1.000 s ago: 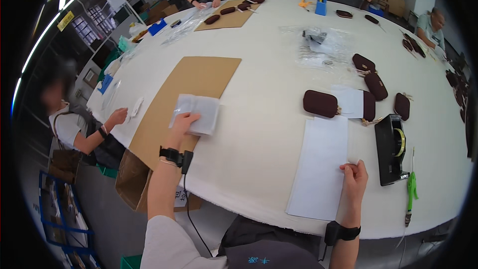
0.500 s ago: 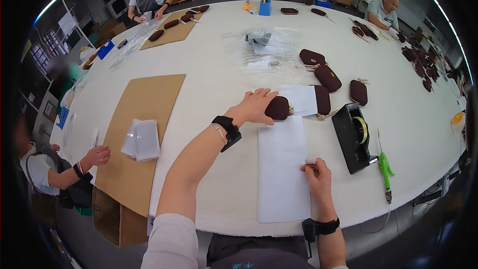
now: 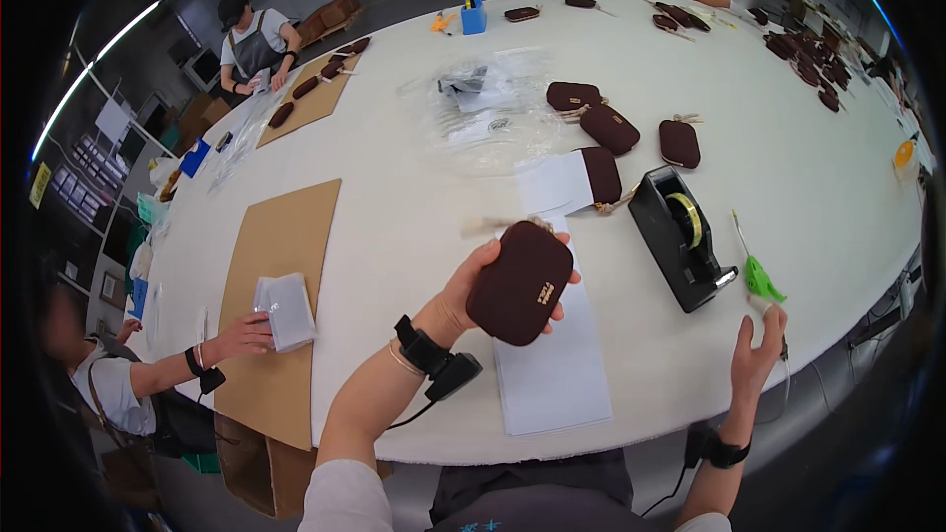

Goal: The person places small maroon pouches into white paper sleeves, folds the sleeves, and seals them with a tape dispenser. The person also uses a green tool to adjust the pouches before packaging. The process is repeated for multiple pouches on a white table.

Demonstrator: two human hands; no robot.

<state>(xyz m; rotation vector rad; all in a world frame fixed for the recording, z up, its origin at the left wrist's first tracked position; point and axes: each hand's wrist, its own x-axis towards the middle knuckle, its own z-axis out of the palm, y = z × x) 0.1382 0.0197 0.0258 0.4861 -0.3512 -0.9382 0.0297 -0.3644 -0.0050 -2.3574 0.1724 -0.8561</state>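
One maroon pouch newly in left grip

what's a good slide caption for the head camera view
Left hand holding a rounded dark maroon pouch over long white paper sheets, right hand near a bright green-handled tool.

Lg. white counter, curved edge, w/ brown cardboard sheet at L, white paper sheets nr. front, blk tape dispenser to their R & green-handled tool beyond. Mid-counter: crinkled clear plastic, w/ some dk. brown pouches to its R. Far side: blue holder, 2nd cardboard sheet & a brown pouch pile far R.
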